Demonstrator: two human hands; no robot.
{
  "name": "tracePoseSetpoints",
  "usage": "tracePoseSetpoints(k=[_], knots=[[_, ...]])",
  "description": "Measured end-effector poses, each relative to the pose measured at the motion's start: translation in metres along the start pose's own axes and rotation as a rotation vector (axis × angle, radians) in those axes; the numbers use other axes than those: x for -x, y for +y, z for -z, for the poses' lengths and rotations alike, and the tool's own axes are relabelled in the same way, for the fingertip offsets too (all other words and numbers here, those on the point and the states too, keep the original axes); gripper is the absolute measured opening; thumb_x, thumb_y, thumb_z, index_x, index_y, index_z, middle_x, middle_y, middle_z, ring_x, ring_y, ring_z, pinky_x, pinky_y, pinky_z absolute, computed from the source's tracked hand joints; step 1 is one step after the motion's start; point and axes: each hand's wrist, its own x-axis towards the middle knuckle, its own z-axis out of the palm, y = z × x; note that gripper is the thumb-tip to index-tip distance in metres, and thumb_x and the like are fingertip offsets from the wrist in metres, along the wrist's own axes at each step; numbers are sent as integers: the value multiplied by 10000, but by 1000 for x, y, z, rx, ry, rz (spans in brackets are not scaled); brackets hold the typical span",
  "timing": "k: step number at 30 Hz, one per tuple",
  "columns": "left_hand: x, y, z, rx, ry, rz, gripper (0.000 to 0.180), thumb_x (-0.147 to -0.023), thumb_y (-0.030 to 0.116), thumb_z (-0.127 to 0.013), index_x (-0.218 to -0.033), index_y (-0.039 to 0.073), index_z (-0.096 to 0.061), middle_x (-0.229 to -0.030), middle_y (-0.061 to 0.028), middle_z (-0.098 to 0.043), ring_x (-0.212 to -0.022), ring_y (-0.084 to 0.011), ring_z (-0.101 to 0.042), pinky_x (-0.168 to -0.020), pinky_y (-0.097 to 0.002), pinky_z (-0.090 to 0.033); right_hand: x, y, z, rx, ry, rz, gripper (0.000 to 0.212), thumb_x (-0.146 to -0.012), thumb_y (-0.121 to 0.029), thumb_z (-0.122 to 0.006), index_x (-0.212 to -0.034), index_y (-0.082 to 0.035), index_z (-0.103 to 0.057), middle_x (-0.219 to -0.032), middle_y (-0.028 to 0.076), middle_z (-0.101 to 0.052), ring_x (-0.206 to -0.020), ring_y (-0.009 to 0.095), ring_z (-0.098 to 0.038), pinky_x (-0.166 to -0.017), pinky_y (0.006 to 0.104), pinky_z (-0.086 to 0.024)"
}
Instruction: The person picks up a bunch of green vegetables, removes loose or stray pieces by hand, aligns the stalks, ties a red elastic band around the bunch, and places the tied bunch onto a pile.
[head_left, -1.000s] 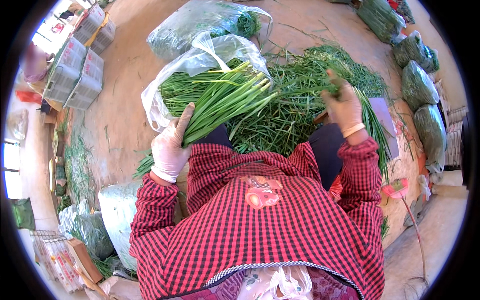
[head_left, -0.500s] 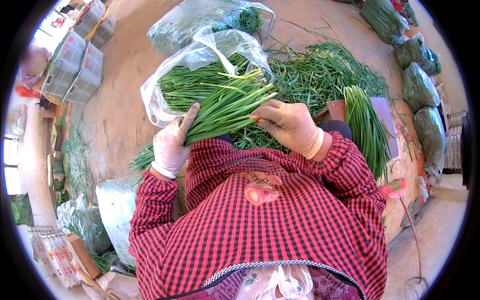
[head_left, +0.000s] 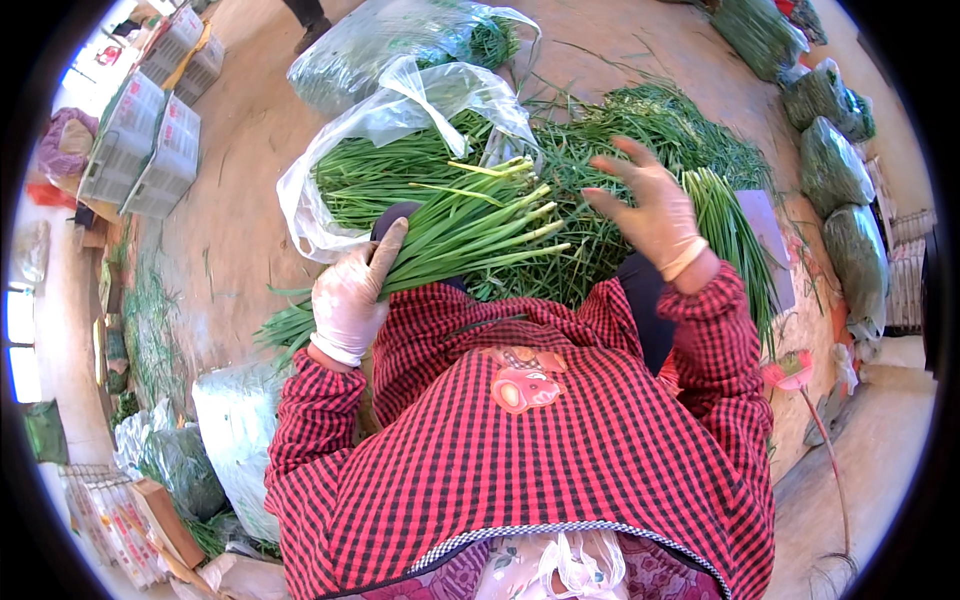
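My left hand (head_left: 352,292), in a pale glove, is closed around a bunch of garlic chives (head_left: 455,235), its thumb lying along the top. The pale cut ends point right and the leaf tips hang out past the hand at lower left. Off to the right of those ends, my right hand (head_left: 655,212) is raised, gloved and empty, with its fingers spread. Beneath it lies a heap of loose green leaves (head_left: 660,130). Another bunch of chives (head_left: 725,235) rests beside my right knee. Behind the held bunch, an open clear plastic bag (head_left: 310,200) contains more chives.
A filled plastic bag (head_left: 350,60) lies farther back. White crates (head_left: 150,140) stand at the left, and packed bags of greens (head_left: 835,165) line the right side. At lower right is a red long-handled tool (head_left: 792,370). A person's leg (head_left: 308,20) shows at the top.
My right hand has let go of the stalk ends, moved up and right, and spread its fingers. My left hand still grips the bunch. Another person's leg has come into view at the top.
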Motion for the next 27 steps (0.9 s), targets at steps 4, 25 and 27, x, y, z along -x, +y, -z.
tracePoseSetpoints(k=[4,25,27], knots=[[-5,9,-1,-30,39,-84,860,-688,-16,-683,-1480,251,-484,-1034,-64,-667,-839,-276,-669,-691,-392,-551,-13,-47,-43,-26,-57,254,307,-828,-365,-754,-982,-99,-759,-1326,172,-598,-1274,365,-517,-1049,478,-415],[2,-5,19,-59,114,-256,567,-706,64,-676,-1267,146,-670,-1096,-59,-683,-901,-276,-664,-750,-394,-509,-3,-70,-28,-297,-263,448,138,-865,-195,-692,-871,-62,-660,-861,88,-627,-878,337,-616,-741,435,-512],[6,-9,21,-88,118,-256,545,-725,83,-670,-1263,163,-672,-1095,-40,-677,-906,-252,-667,-752,-383,-518,7,-70,-26,-406,-326,367,148,-870,-203,-692,-896,-61,-659,-871,94,-629,-873,341,-618,-744,435,-513]])
